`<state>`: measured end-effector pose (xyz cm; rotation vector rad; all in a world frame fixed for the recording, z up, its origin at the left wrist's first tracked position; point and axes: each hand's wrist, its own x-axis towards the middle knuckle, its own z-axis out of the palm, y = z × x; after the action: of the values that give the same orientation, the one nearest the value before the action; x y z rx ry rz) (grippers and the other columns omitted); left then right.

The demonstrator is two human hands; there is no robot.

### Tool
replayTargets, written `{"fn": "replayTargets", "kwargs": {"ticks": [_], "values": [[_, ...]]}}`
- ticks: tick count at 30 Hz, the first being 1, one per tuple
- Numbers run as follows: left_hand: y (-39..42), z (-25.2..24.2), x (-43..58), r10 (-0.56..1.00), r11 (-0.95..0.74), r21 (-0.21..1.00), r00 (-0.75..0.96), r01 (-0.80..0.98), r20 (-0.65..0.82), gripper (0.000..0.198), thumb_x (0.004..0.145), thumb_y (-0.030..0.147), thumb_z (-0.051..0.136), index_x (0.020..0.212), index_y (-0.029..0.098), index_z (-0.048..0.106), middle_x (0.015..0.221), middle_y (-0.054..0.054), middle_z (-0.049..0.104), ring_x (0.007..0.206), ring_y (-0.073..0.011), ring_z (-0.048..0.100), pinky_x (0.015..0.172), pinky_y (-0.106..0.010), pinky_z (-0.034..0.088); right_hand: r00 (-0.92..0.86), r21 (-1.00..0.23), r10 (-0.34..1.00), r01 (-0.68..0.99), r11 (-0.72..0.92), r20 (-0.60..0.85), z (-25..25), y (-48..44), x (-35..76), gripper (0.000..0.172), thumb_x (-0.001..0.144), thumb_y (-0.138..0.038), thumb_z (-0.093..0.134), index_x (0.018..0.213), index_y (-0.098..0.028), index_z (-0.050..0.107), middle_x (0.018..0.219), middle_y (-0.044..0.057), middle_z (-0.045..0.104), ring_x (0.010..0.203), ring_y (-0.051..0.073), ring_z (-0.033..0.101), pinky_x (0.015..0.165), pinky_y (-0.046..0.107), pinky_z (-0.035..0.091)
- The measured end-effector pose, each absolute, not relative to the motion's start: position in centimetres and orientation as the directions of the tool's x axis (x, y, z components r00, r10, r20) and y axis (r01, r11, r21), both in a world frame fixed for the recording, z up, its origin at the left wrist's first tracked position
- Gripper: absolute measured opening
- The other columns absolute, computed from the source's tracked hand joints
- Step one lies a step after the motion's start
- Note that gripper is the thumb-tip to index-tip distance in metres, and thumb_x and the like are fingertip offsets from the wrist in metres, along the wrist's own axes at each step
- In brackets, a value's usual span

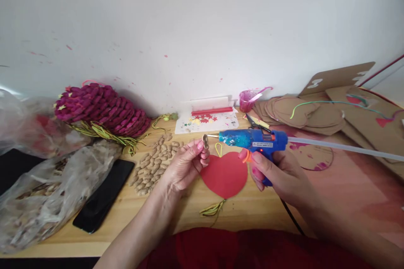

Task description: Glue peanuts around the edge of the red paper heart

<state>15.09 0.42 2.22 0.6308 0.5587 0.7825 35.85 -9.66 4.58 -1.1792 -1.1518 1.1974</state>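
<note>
My left hand (pixel 189 162) pinches a peanut shell (pixel 205 141) upright between thumb and fingers. Wrapped round the handle of a blue glue gun (pixel 252 141), my right hand (pixel 277 172) has a finger at its orange trigger. The gun's metal nozzle points left, at or very near the shell; I cannot tell whether they touch. A long clear glue stick (pixel 344 148) sticks out of the gun's back. Below both hands a red heart (pixel 224 176) lies flat on the table, with a yellow loop at its top and a yellow-green tassel (pixel 213 209) at its bottom.
Peanut shells (pixel 151 168) lie spread left of the heart. Further left are a black phone (pixel 104 195), a plastic bag (pixel 41 197) of shells and stacked magenta pieces (pixel 101 109). Behind stand a white tray (pixel 186 128) with stars and a cup (pixel 247 100); cardboard pieces (pixel 293 113) are right.
</note>
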Motion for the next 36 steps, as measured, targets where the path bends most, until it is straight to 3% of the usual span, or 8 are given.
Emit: {"fn": "replayTargets", "kwargs": {"ticks": [8, 19, 26, 36], "values": [[0.68, 1.98, 14.73, 0.787, 0.523, 0.724, 0.581, -0.450, -0.207, 0.035, 0.069, 0.030, 0.093, 0.070, 0.013, 0.062, 0.067, 0.002, 0.051, 0.060, -0.0057, 0.045, 0.053, -0.016, 0.041, 0.053, -0.981, 0.992, 0.167, 0.104, 0.114, 4.77, -10.45, 35.95, 0.035, 0.097, -0.054, 0.058, 0.075, -0.026, 0.058, 0.054, -0.003, 0.053, 0.046, 0.014, 0.049, 0.045, 0.028, 0.040], [0.45, 1.68, 14.79, 0.777, 0.546, 0.712, 0.586, -0.442, -0.232, 0.034, 0.068, 0.027, 0.093, 0.070, 0.012, 0.063, 0.064, 0.002, 0.053, 0.058, -0.0060, 0.047, 0.053, -0.016, 0.041, 0.039, -0.900, 0.964, 0.368, 0.233, 0.265, 4.91, -10.25, 35.52, 0.025, 0.100, -0.038, 0.054, 0.077, -0.028, 0.059, 0.052, -0.004, 0.055, 0.045, 0.015, 0.048, 0.052, 0.032, 0.039], [0.51, 1.60, 14.72, 0.772, 0.552, 0.702, 0.594, -0.450, -0.227, 0.034, 0.068, 0.026, 0.093, 0.069, 0.012, 0.062, 0.064, 0.001, 0.053, 0.059, -0.0064, 0.047, 0.053, -0.016, 0.041, 0.015, -0.866, 0.945, 0.407, 0.291, 0.326, 5.36, -10.14, 35.38, 0.031, 0.100, -0.030, 0.052, 0.069, -0.027, 0.055, 0.049, -0.005, 0.055, 0.047, 0.015, 0.050, 0.061, 0.034, 0.044], [0.50, 1.48, 14.82, 0.773, 0.555, 0.700, 0.589, -0.449, -0.235, 0.035, 0.066, 0.026, 0.095, 0.069, 0.011, 0.063, 0.063, 0.001, 0.053, 0.058, -0.0065, 0.046, 0.053, -0.017, 0.040, -0.017, -0.838, 0.924, 0.416, 0.353, 0.381, 5.31, -9.85, 35.44, 0.035, 0.101, -0.027, 0.050, 0.066, -0.025, 0.053, 0.048, -0.005, 0.053, 0.044, 0.013, 0.048, 0.056, 0.031, 0.042]]}}
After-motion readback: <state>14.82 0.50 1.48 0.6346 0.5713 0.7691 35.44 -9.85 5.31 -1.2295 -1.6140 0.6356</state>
